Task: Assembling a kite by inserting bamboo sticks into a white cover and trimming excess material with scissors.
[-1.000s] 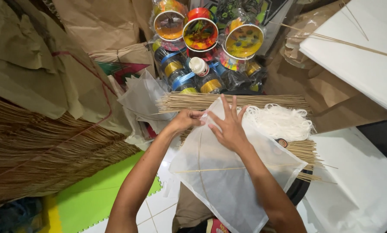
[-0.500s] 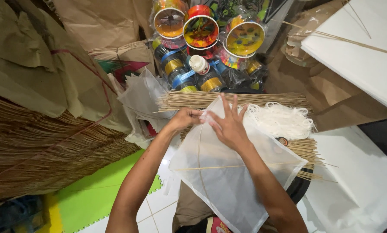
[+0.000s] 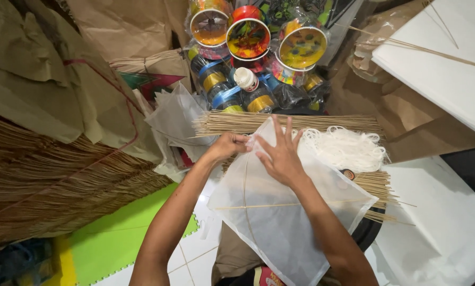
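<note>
Barely changed from half a second ago: same pose, both hands at the top corner of a white paper kite (image 3: 280,212). Left hand (image 3: 228,146) pinching the kite's upper left edge, fingers closed on the thin paper. Right hand (image 3: 281,153) pressed flat on the kite, fingers spread, gripping nothing. Kite lying on the lap, tip touching a bundle of thin bamboo sticks (image 3: 301,123), with a slim stick spine and a curved cross stick showing through the paper. Tangle of white string (image 3: 348,148) just beside the right hand, resting on the sticks. Beyond, colourful string reels (image 3: 248,38) and wrapped spools of thread (image 3: 237,92). At left, brown paper (image 3: 52,90) draped over a big heap of straw-coloured sticks (image 3: 57,185). Green mat (image 3: 115,238) on the tiled floor. Likely risks: thin paper tearing under too hard a pinch, or creasing off the frame if the flat hand slips; loose string snagging nearby fingers.
</note>
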